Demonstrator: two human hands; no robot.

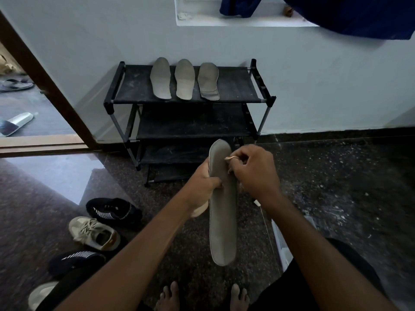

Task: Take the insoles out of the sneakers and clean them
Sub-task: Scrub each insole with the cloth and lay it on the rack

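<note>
A grey insole (223, 205) is held upright over the floor, gripped at its left edge by the left hand (205, 182). A small cloth (231, 158) is pinched against its upper right edge by the right hand (251, 171). Three insoles (184, 79) are laid side by side on the top shelf of the black shoe rack (235, 90). Sneakers (94, 232) are seen at lower left. No legible writing is noted.
</note>
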